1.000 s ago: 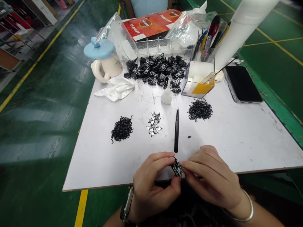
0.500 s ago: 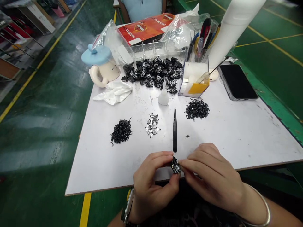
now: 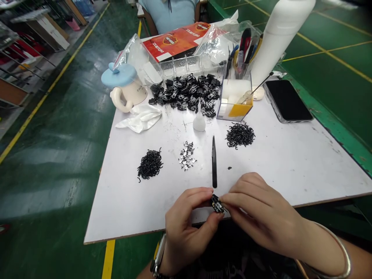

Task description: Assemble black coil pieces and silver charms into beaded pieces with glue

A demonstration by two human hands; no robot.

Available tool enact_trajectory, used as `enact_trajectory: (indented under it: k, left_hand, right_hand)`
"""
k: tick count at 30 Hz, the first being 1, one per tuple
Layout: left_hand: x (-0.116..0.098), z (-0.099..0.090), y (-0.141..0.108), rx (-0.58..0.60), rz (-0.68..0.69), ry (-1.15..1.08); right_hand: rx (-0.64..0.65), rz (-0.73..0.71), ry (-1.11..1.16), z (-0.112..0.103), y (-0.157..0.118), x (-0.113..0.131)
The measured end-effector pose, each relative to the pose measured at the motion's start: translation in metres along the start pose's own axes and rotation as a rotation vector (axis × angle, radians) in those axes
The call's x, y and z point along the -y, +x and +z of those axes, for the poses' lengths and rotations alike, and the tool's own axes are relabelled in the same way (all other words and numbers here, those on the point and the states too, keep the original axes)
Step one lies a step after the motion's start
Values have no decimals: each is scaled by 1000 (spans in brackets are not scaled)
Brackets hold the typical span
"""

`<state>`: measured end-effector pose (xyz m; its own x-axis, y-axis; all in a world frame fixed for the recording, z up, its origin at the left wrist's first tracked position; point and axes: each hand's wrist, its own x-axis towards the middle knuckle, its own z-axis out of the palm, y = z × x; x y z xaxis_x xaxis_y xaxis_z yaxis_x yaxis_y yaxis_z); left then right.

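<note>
Between the fingertips of my left hand (image 3: 188, 228) is a small black part with shiny metal bits (image 3: 217, 204), held by index finger and thumb at the table's near edge. My right hand (image 3: 258, 209) pinches at the part's right side; a thin metal piece seems to show by those fingertips, too small to name. Black tweezers (image 3: 214, 162) lie just beyond the part, pointing away. Farther off are a pile of small silver metal pieces (image 3: 186, 155), a left pile of short black curved pieces (image 3: 150, 164) and a similar right pile (image 3: 240, 135).
Behind stand a small white dropper bottle (image 3: 199, 122), a heap of black parts (image 3: 186, 91) and a clear tool holder (image 3: 236, 97). A lidded mug (image 3: 129, 91) and crumpled tissue (image 3: 139, 119) are left, a phone (image 3: 288, 100) right. Another person (image 3: 170, 17) sits across the table (image 3: 122, 209).
The camera view has shifted slightly. The black part has turned a little in my fingers, and my right fingertips stay at its side.
</note>
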<state>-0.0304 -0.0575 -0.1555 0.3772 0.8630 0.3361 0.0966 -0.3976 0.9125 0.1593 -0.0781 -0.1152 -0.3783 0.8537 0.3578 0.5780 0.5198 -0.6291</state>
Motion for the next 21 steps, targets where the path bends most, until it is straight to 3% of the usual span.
enact_trajectory:
  k: [7,16,21]
  left_hand:
    - [2,-2,-1,21,-33,-28]
    - [2,-5,-3,60,-46,-55]
    - [1,-5,-3,66,-56,-55]
  right_hand:
    - [-9,-26,-30,-1,-1,1]
    - [17,109,154,-4,4,-1]
    - [-6,39,104,-3,6,-3]
